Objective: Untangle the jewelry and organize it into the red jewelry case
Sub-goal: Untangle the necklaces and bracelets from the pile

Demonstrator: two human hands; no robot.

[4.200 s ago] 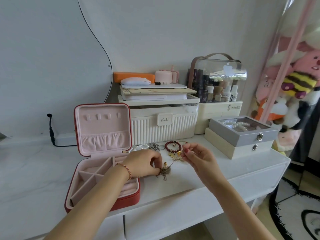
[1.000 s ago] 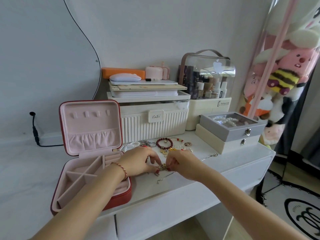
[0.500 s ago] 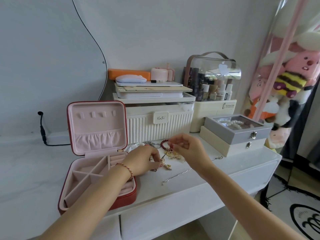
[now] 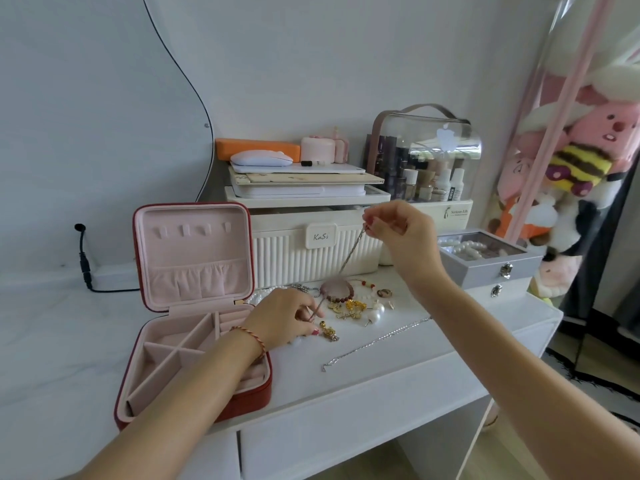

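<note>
We judge the step in hand to be the untangling: one chain is being drawn out of the loose jewelry, and nothing is yet visible in the compartments of the red jewelry case (image 4: 194, 393).

Our right hand (image 4: 398, 230) is raised above the dresser top (image 4: 398, 348), thumb and forefinger pinched on the upper end of a thin chain (image 4: 349, 258). The chain runs taut and slanted down to our left hand (image 4: 287, 317), which rests low on the dresser top just right of the case, its fingers curled and pinching the chain's lower end.

The case stands open at the left end of the dresser top, lid upright. The remaining jewelry pile (image 4: 349, 303) lies near the middle toward the back edge: a beaded bracelet (image 4: 337, 291), gold charms, pearl pieces. A silver chain (image 4: 377, 341) lies separate, stretched toward the front edge.

The next move, in our estimate, calls for confirming the held chain is free of the gold charm cluster (image 4: 329, 332) just beside the left hand. If it is snagged, slacken before pulling; a taut pull could tighten a knot. Once free, carry it left into a compartment.
</note>
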